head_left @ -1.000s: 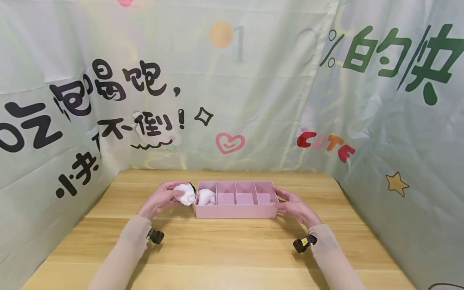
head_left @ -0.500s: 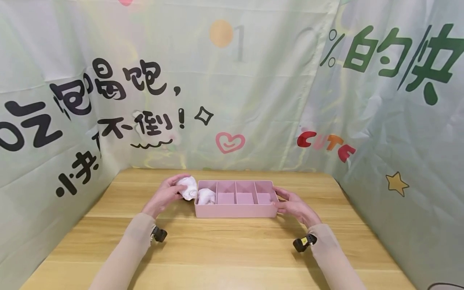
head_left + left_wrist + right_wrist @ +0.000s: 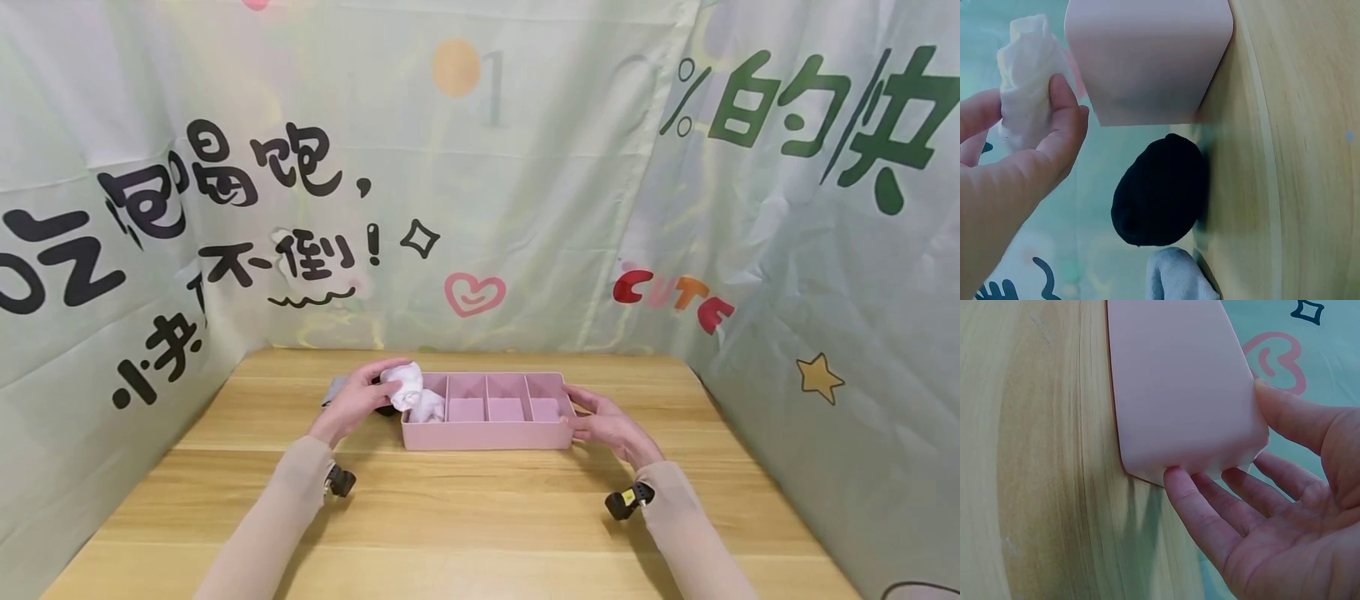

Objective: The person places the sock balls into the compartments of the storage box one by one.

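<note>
My left hand pinches a bunched white sock between thumb and fingers, raised over the left rim of a pink divided box. Inside the leftmost compartment lies another white sock, partly overlapped by the held one. In the left wrist view the held white sock is beside the box's end wall. My right hand grips the box's right end, thumb at the rim and fingertips against the end wall.
A balled black sock lies on the table by the box's left end, with a grey sock beyond it. Both are partly behind my left hand in the head view. Printed cloth hangs around the wooden table.
My left hand has lifted the white sock and carried it rightward from beside the box to over its left compartment. The black and grey socks behind have come into view. My right hand stays put.
</note>
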Demonstrator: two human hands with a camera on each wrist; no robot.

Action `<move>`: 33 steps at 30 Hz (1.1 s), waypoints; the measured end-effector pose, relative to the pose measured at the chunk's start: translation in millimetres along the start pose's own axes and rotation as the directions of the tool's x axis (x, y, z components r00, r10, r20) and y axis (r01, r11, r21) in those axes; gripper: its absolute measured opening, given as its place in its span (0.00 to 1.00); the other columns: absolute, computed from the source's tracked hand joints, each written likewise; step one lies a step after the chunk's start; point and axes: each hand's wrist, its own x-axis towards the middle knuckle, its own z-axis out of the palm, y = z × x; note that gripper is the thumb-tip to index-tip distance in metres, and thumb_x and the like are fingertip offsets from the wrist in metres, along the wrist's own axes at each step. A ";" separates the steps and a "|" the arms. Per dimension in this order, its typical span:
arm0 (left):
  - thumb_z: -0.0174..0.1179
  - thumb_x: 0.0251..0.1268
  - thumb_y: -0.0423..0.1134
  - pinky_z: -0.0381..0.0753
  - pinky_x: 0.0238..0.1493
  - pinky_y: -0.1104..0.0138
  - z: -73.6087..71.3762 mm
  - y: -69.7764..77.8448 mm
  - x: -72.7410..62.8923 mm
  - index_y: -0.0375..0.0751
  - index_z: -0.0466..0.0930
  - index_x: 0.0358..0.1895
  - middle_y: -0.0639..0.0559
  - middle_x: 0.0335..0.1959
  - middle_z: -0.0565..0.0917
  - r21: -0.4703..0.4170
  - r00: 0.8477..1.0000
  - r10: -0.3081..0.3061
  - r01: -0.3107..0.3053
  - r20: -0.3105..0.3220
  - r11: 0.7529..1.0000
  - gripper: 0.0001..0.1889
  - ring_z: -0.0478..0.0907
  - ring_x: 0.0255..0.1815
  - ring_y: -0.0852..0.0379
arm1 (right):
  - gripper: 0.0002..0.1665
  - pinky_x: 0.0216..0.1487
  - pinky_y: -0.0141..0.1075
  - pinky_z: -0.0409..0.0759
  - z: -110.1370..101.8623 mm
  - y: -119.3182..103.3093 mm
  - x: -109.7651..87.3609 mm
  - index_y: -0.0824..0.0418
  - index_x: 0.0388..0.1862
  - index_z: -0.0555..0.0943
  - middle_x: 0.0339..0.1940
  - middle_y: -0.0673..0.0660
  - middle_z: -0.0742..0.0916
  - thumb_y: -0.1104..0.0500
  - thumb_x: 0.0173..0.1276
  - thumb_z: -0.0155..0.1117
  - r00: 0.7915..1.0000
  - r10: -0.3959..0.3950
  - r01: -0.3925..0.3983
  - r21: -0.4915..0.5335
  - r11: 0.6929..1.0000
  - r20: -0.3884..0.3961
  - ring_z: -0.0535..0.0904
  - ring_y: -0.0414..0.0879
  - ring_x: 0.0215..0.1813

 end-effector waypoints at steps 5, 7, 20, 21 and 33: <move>0.57 0.71 0.31 0.81 0.48 0.68 3.9 -1.7 4.5 0.41 0.70 0.69 0.39 0.70 0.67 0.044 1.000 0.015 -0.015 -0.016 0.999 0.24 0.76 0.50 0.58 | 0.43 0.63 0.46 0.77 0.9 0.6 -0.3 0.62 0.80 0.51 0.80 0.67 0.54 0.69 0.71 0.57 1.000 -0.001 0.001 -0.001 1.000 0.005 0.54 0.66 0.77; 0.60 0.68 0.33 0.81 0.48 0.68 6.1 -2.2 6.3 0.42 0.72 0.68 0.40 0.68 0.70 0.060 0.999 0.015 -0.013 -0.031 0.998 0.25 0.77 0.50 0.58 | 0.43 0.63 0.46 0.77 1.1 1.2 -1.0 0.62 0.80 0.50 0.80 0.67 0.54 0.69 0.71 0.57 1.000 -0.005 0.005 -0.004 1.000 0.010 0.54 0.67 0.77; 0.70 0.56 0.31 0.83 0.42 0.68 23.3 -0.4 17.3 0.42 0.77 0.64 0.40 0.64 0.76 0.124 0.995 0.078 -0.069 -0.069 0.990 0.29 0.78 0.48 0.56 | 0.43 0.64 0.46 0.76 0.5 -0.7 0.1 0.62 0.80 0.50 0.80 0.67 0.53 0.68 0.70 0.58 1.000 0.002 -0.002 0.003 1.000 0.005 0.54 0.66 0.77; 0.70 0.56 0.31 0.83 0.42 0.68 25.1 -0.4 18.4 0.42 0.77 0.64 0.40 0.65 0.76 0.126 0.995 0.084 -0.076 -0.059 0.989 0.29 0.79 0.48 0.56 | 0.43 0.64 0.46 0.77 0.8 -0.6 0.1 0.62 0.79 0.51 0.80 0.67 0.53 0.68 0.70 0.59 1.000 0.003 -0.003 0.008 1.000 0.003 0.54 0.66 0.77; 0.70 0.58 0.32 0.84 0.37 0.66 42.4 -4.2 27.6 0.45 0.77 0.64 0.39 0.57 0.80 0.134 0.999 0.042 -0.043 0.016 0.990 0.28 0.81 0.43 0.54 | 0.43 0.64 0.46 0.77 1.0 -2.0 -1.5 0.63 0.80 0.50 0.80 0.68 0.53 0.68 0.71 0.57 1.000 -0.002 0.002 0.001 1.000 0.014 0.53 0.67 0.77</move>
